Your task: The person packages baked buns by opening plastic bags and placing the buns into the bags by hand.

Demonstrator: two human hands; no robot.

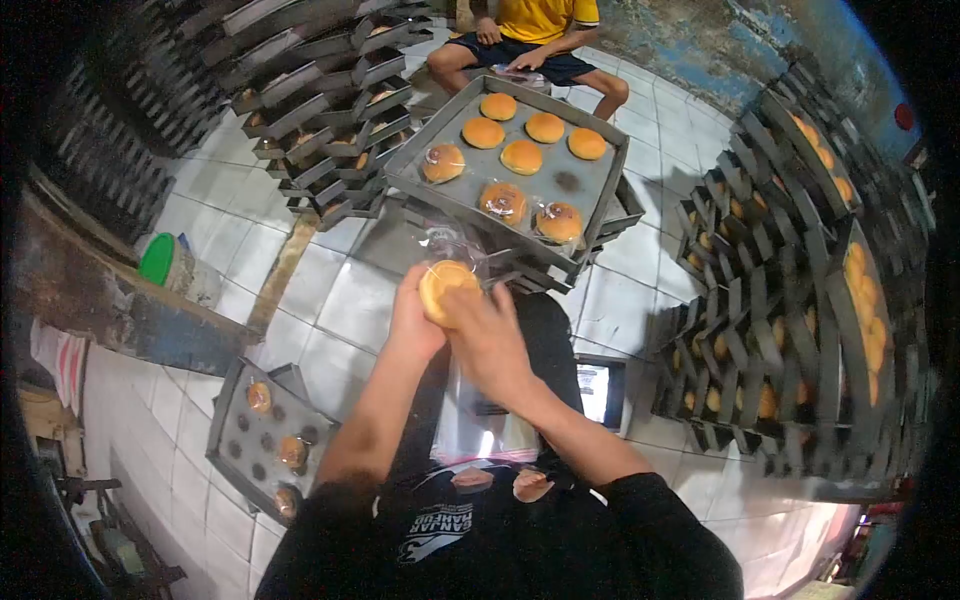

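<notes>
A golden round bun [438,296] is gripped in my left hand [408,318], its pale side partly toward me. My right hand [488,338] lies over the bun with curled fingers, slightly blurred, covering its right part. A clear plastic bag [445,240] sticks out just past the bun; how far it encloses the bun I cannot tell. Beyond my hands stands a dark metal tray [560,185] with several buns; the near ones, such as one bun [503,203], are wrapped in clear plastic. A pack of clear plastic bags [485,435] lies on my lap.
Another tray [245,480] with wrapped buns sits on the tiled floor at left. Stacked trays [330,130] stand at back left, and more tray stacks [760,330] at right. A person in a yellow shirt [535,20] sits opposite. A lit screen [597,393] lies right of my lap.
</notes>
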